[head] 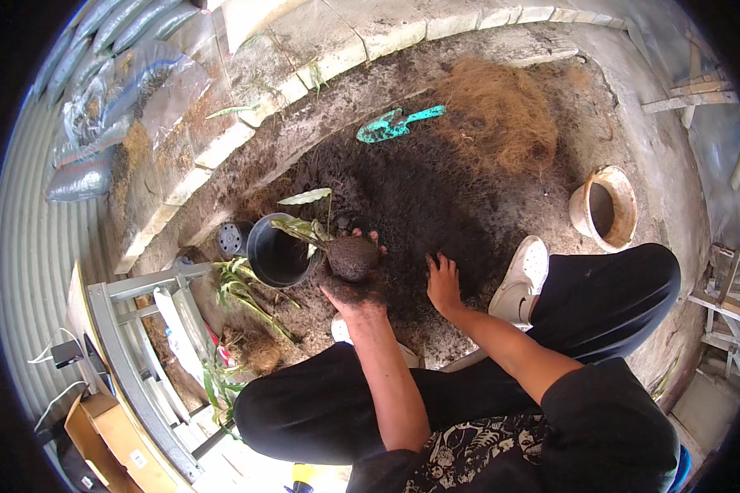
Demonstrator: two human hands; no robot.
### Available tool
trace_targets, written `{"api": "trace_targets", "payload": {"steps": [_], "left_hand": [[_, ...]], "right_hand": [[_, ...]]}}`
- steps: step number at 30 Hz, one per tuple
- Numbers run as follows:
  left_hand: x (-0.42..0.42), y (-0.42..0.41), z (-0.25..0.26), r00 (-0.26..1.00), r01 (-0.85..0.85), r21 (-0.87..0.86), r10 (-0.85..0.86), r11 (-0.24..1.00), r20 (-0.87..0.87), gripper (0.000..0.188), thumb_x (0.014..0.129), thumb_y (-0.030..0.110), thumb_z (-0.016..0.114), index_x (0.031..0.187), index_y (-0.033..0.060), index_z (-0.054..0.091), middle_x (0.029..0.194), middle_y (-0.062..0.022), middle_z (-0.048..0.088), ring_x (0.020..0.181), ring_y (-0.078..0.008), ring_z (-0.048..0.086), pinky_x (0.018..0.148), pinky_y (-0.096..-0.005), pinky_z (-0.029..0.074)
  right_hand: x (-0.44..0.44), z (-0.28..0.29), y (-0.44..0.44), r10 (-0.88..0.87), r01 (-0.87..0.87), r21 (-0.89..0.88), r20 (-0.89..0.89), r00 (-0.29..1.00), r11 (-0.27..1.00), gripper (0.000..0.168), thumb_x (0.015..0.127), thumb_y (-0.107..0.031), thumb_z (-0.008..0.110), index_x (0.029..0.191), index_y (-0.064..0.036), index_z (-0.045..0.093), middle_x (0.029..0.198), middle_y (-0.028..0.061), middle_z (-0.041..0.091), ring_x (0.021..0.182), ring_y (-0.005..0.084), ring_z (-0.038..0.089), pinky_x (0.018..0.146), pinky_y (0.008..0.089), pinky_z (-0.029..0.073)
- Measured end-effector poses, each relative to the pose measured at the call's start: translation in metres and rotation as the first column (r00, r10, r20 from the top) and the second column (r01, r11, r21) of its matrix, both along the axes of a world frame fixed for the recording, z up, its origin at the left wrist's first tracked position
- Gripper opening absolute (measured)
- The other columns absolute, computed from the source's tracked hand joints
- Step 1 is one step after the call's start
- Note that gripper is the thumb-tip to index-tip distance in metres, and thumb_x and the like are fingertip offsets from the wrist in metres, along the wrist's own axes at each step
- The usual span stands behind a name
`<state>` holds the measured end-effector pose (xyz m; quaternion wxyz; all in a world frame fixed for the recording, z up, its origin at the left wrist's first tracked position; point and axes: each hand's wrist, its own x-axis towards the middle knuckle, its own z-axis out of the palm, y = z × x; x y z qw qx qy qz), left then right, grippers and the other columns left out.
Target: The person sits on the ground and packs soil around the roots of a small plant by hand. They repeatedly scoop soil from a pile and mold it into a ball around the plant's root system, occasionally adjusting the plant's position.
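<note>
My left hand (359, 297) is cupped under a soil-covered root ball (353, 257) and grips it. A leafy plant (301, 229) grows out of that ball and leans left, over the rim of a black plastic pot (282, 278). The pot is open-topped, with its inside in shadow. My right hand (444, 280) holds nothing; its fingers are spread and touch the edge of a dark soil heap (410, 203). Both hands are smeared with soil. Beyond the heap lies a turquoise hand trowel (390, 127), dirt clinging to its blade.
Brown coir fibre (499, 117) is piled at the upper right. A dirty round bucket (581, 212) stands to the right. A small pot (231, 238) lies on its side by the black pot. Uprooted plants (256, 299) lie near a metal frame (114, 345) at left. A brick edging (271, 101) curves behind.
</note>
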<state>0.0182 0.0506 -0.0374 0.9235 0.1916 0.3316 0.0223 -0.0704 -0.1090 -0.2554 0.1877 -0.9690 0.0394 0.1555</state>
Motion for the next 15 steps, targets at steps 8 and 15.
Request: {"api": "trace_targets", "payload": {"steps": [8, 15], "left_hand": [[-0.003, 0.004, 0.001, 0.996, -0.056, -0.001, 0.056, 0.998, -0.062, 0.042, 0.09, 0.04, 0.045, 0.116, 0.009, 0.057, 0.106, -0.0121, 0.064, 0.097, -0.0361, 0.063, 0.08, -0.0501, 0.048], [-0.004, 0.005, 0.006, 0.992, -0.07, 0.051, 0.075, 0.996, -0.098, 0.044, 0.091, 0.042, 0.043, 0.117, 0.0084, 0.056, 0.108, -0.0113, 0.064, 0.098, -0.0352, 0.063, 0.083, -0.0498, 0.047]], "right_hand": [[0.033, -0.014, -0.011, -0.25, 0.152, 0.449, 0.167, 0.954, 0.88, 0.022, 0.086, 0.001, 0.065, 0.107, 0.001, 0.069, 0.098, 0.0144, 0.067, 0.093, 0.031, 0.065, 0.086, 0.0415, 0.053], [0.139, 0.009, -0.017, -0.059, 0.103, 0.284, -0.16, 0.985, 0.953, 0.023, 0.087, -0.012, 0.069, 0.108, -0.003, 0.07, 0.095, 0.0131, 0.072, 0.093, 0.0303, 0.07, 0.081, 0.0413, 0.054]]}}
